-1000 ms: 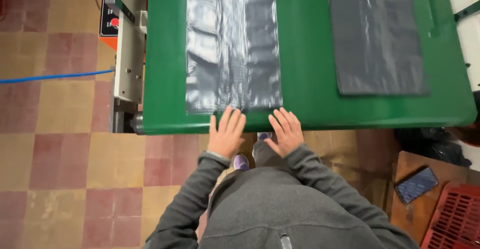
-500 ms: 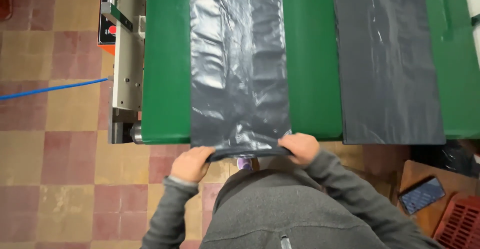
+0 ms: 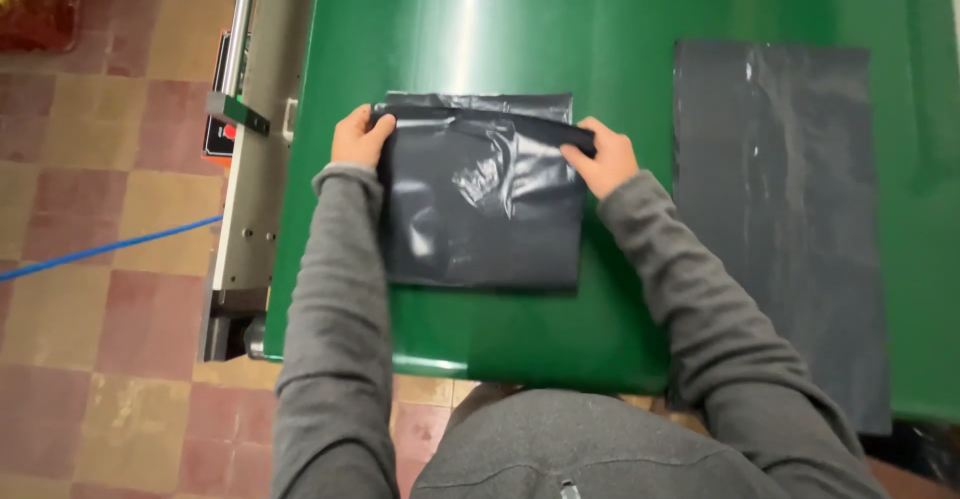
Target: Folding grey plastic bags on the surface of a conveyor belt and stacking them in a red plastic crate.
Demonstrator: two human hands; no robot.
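Green table [image 3: 620, 19]; hands [image 3: 480, 139] w/ glossy folded bag [image 3: 480, 209]

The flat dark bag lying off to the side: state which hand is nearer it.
Right. The right hand grips the folded bag beside the flat bag; the left hand holds the fold's far edge.

black-and-red label panel [image 3: 220, 136] | grey machine side, table's left

A folded bag [image 3: 480, 209] lies on the table [image 3: 640, 19] — a flat bag [image 3: 780, 219] well to its right.
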